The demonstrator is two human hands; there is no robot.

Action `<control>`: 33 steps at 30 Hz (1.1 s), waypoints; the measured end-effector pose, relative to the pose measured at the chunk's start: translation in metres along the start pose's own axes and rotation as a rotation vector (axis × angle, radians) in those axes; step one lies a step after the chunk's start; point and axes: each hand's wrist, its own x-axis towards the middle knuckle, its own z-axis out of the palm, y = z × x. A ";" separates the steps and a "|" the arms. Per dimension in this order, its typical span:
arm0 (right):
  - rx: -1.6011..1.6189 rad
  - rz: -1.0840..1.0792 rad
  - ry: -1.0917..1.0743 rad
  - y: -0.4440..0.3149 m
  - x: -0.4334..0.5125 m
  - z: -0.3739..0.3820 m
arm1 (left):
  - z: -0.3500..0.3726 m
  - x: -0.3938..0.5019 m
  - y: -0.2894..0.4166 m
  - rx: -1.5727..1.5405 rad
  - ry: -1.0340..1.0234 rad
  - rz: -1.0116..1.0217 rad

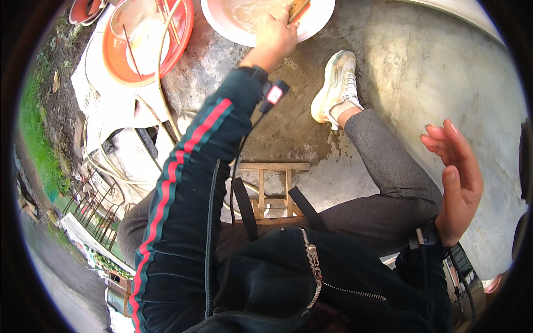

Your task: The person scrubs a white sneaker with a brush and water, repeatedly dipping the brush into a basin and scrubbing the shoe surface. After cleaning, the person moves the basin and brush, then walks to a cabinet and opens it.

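Observation:
My left hand (275,35) is closed around a wooden scrubbing brush (299,9) with reddish bristles. Hand and brush are over a white basin (320,21) of cloudy water, cut by the top edge. Some fingertips are hidden. At the right, my right hand (460,183) is raised over the bent knee with its fingers apart and nothing in it. An orange basin (107,62) to the left of the white one holds a metal bowl, a pale round item and several thin sticks.
A pale hose (158,70) runs over the orange basin and loops down at the left. A wooden slatted frame (275,166) lies between my legs, with my shoe (341,85) on wet concrete ahead. A wire rack (93,204) stands at the lower left.

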 end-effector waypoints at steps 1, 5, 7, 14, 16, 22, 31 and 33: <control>-0.019 -0.009 0.009 0.003 -0.004 0.000 | 0.009 -0.031 0.009 -0.137 0.077 -0.016; -0.096 -0.015 0.023 0.019 -0.016 0.002 | 0.053 -0.151 0.026 -0.425 -0.054 -0.306; -0.039 0.009 0.003 0.027 -0.017 0.002 | 0.076 -0.203 0.028 -0.493 -0.151 -0.478; -0.049 0.031 -0.090 0.035 -0.005 0.002 | 0.131 -0.275 0.073 -1.015 -0.297 -0.914; -0.056 -0.016 -0.141 0.032 -0.004 0.002 | 0.141 -0.273 0.097 -1.212 -0.248 -0.988; -0.054 -0.033 -0.191 0.022 -0.006 0.007 | 0.165 -0.237 0.107 -1.013 -0.064 -1.124; -0.080 -0.077 -0.210 0.014 -0.014 0.011 | 0.163 -0.224 0.032 -0.953 -0.275 -0.834; -0.098 -0.074 -0.216 0.014 -0.016 0.011 | 0.161 -0.225 0.024 -0.760 -0.299 -0.687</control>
